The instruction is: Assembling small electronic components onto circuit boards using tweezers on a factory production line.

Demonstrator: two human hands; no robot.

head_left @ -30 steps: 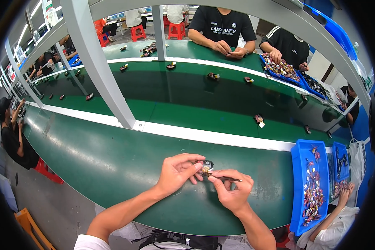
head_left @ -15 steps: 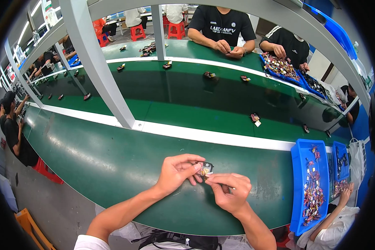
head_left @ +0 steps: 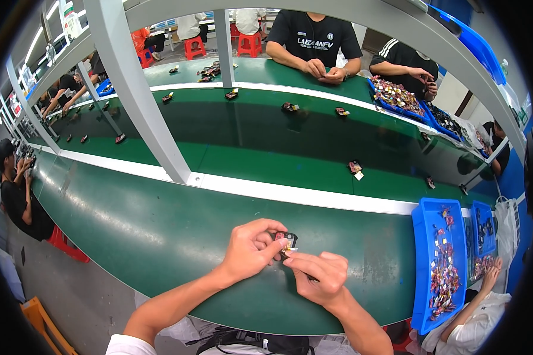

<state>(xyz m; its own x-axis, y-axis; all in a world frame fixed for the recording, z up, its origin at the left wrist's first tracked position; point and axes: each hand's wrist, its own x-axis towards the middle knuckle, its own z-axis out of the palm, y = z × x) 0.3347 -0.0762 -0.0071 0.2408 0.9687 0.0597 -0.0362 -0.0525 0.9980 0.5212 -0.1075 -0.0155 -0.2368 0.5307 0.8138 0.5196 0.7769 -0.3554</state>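
Over the green worktable (head_left: 177, 236), my left hand (head_left: 251, 249) pinches a small black plastic casing (head_left: 292, 238) by its left side. Inside the casing show a reddish part and small whitish and yellowish pieces. My right hand (head_left: 321, 277) is closed, its thumb and forefinger pinched at the casing's lower right edge. What those fingertips hold, if anything, is too small and covered to make out. Both hands are above the table, near its front edge.
A green conveyor (head_left: 249, 142) carrying scattered small assemblies runs beyond a white rail (head_left: 278, 190) and a grey post (head_left: 139, 89). At right stands a blue tray (head_left: 421, 266) of small colourful parts. A co-worker's hand (head_left: 490, 273) is beside it; other people sit across.
My hands and the casing have shifted slightly left, with the right fingertips still at its lower edge. The assemblies on the conveyor have moved left. People across have moved their hands.
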